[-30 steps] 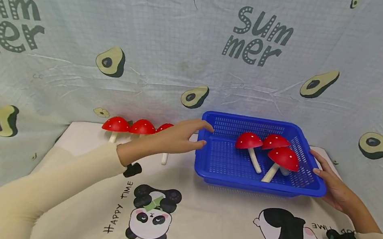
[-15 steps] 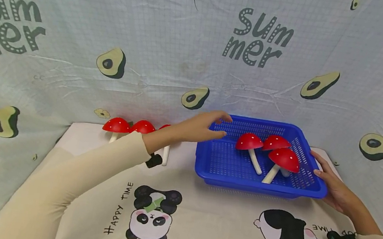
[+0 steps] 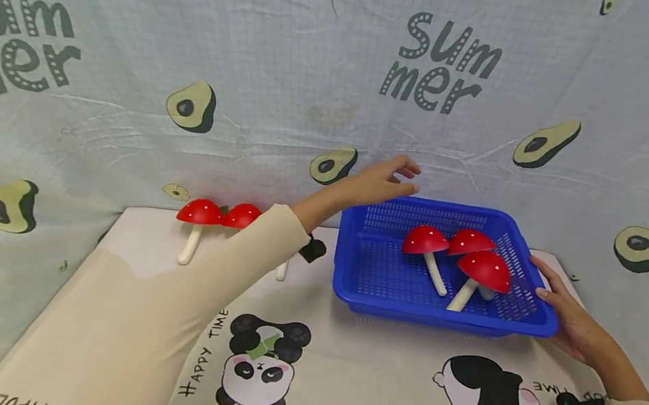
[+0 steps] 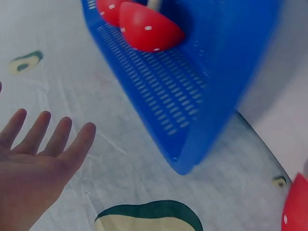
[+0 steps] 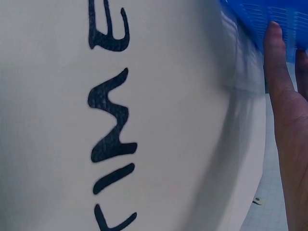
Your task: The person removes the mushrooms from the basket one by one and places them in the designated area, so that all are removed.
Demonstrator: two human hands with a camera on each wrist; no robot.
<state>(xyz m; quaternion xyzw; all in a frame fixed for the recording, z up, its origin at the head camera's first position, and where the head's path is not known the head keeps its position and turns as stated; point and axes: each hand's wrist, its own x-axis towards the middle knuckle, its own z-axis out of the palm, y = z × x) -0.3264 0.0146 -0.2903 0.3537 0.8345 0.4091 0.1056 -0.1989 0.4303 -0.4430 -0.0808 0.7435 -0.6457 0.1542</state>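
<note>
A blue plastic basket [image 3: 369, 303] stands at the back right of the table, with red-capped toy mushrooms [image 3: 426, 240] lying in its right half. My left hand [image 3: 380, 181] hovers above the basket's back left corner, fingers loosely bent and nothing in them. In the left wrist view, that hand [image 4: 41, 154] is apart from the basket [image 4: 175, 159], its fingers spread. At the basket's right wall, my right hand [image 3: 572, 322] touches the outer side with thumb and fingers. The right wrist view has the fingers [image 5: 275, 48] straight along the blue wall.
More red-capped mushrooms [image 3: 201, 211] lie along the table's back left; my left sleeve [image 3: 227, 272] partly covers one. A printed cloth with pandas covers the table [image 3: 367, 388]. Behind it hangs a pale curtain [image 3: 294, 67] with avocado prints.
My left hand has moved up and to the right, from the basket's left rim to above its back edge. The right hand, basket and mushrooms have stayed put.
</note>
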